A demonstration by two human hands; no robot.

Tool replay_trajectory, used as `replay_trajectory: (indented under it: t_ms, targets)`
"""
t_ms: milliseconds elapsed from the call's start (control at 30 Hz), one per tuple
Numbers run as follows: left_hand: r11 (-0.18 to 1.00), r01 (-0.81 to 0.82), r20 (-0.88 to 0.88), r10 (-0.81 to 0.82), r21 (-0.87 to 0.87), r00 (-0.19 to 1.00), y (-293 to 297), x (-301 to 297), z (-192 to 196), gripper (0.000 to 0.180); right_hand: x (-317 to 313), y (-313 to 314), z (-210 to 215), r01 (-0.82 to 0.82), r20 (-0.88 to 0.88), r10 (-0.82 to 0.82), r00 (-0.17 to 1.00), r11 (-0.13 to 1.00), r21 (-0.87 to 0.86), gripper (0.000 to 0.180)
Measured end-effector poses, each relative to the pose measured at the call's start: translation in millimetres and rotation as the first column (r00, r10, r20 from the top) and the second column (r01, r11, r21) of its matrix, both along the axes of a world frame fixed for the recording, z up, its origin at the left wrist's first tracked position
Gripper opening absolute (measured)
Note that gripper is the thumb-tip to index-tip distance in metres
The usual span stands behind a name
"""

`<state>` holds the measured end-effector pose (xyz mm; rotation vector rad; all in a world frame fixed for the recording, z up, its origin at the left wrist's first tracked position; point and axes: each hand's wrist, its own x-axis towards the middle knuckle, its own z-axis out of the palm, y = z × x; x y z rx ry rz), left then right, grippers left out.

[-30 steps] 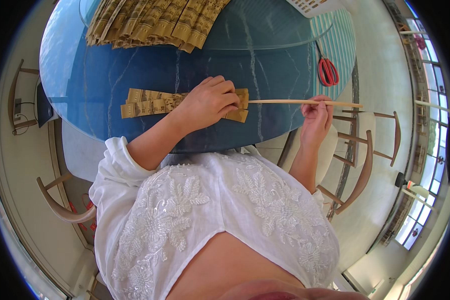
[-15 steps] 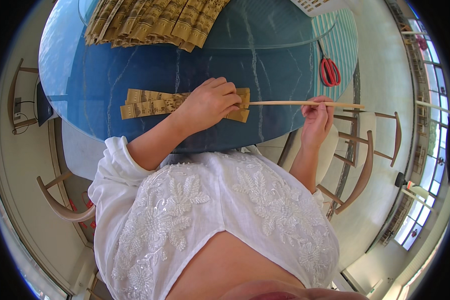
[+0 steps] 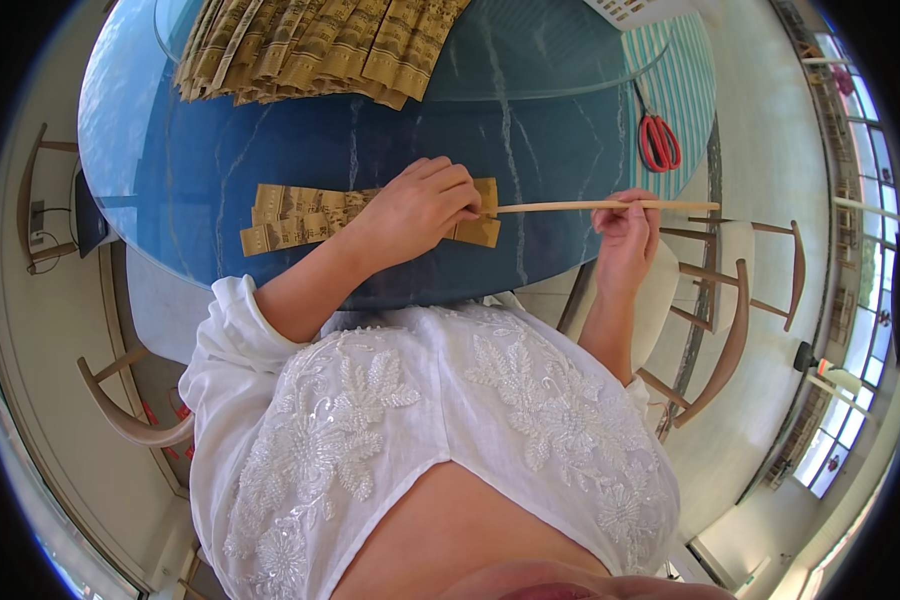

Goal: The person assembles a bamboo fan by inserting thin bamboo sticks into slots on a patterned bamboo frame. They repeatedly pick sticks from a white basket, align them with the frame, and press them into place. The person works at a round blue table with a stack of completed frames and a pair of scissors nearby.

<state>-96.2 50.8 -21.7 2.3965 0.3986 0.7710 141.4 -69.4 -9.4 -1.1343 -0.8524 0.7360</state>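
Gold printed paper strips (image 3: 300, 232) lie overlapped crosswise on the blue table, fanned apart at the left end. My left hand (image 3: 425, 205) rests over their middle, fingers closed and pinching them where they cross. A thin pale wooden stick (image 3: 555, 207) runs from the fingertips of that hand out to the right; its left tip is hidden there. Near the stick's other end, my right hand (image 3: 625, 240) pinches it between thumb and fingers, just past the table's edge.
A thick fanned pile of similar gold strips (image 3: 310, 50) lies at the far left on a raised glass disc. Red-handled scissors (image 3: 659, 143) are at the right on a striped green mat (image 3: 690, 95). A white basket (image 3: 640, 12) stands behind. Wooden chairs (image 3: 735, 340) surround the table (image 3: 420, 130).
My right hand and the stick have shifted slightly left, toward my left hand. The left ends of the strips have turned a little toward me. My left hand stays about where it was.
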Motion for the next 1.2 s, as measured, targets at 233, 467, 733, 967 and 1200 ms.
replay_trajectory:
  t_ms: [233,467,733,967,1200]
  targets:
    - [0.999,-0.004,0.047,0.007,-0.048,0.999,3,-6,14,0.010,-14,7,8,-0.078,-0.028,0.077,0.997,0.996,-0.035,0.018]
    - [0.992,-0.119,0.130,0.122,-0.031,0.984,-4,-14,37,0.013,-54,16,2,-0.245,0.038,0.249,0.968,0.966,-0.083,0.019]
    - [0.532,0.021,0.088,0.100,-0.847,0.991,-44,-43,40,0.029,-55,16,10,-0.221,-0.227,0.249,0.942,0.965,0.142,0.020]
    - [0.446,0.109,0.287,0.354,-0.888,0.890,-39,-44,18,0.029,-68,16,7,-0.349,-0.234,0.377,0.896,0.925,0.152,0.022]
    - [0.504,0.174,0.373,0.326,-0.846,0.869,-45,-49,16,0.024,-93,22,10,-0.473,-0.188,0.488,0.852,0.873,0.121,0.026]
